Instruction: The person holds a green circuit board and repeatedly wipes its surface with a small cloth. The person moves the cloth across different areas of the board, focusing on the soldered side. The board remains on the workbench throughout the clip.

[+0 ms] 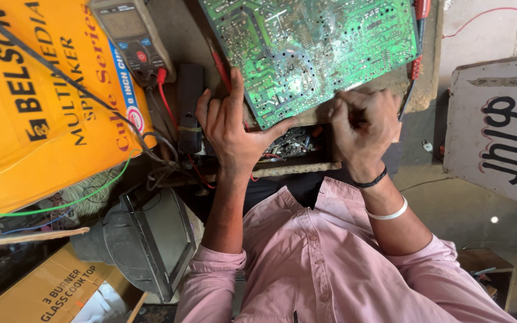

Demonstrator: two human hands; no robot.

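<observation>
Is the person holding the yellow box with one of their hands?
No, the left hand rests on the green circuit board and the right hand is at its edge; the yellow box lies untouched.

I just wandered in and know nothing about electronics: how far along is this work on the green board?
Already done: the green printed circuit board lies solder side up, with a grey handheld multimeter set out nearby. In hand: the left hand steadies the board's near edge, while the right hand is curled at that edge; what it holds is hidden. Left: I cannot tell; no finished repair shows.
</observation>
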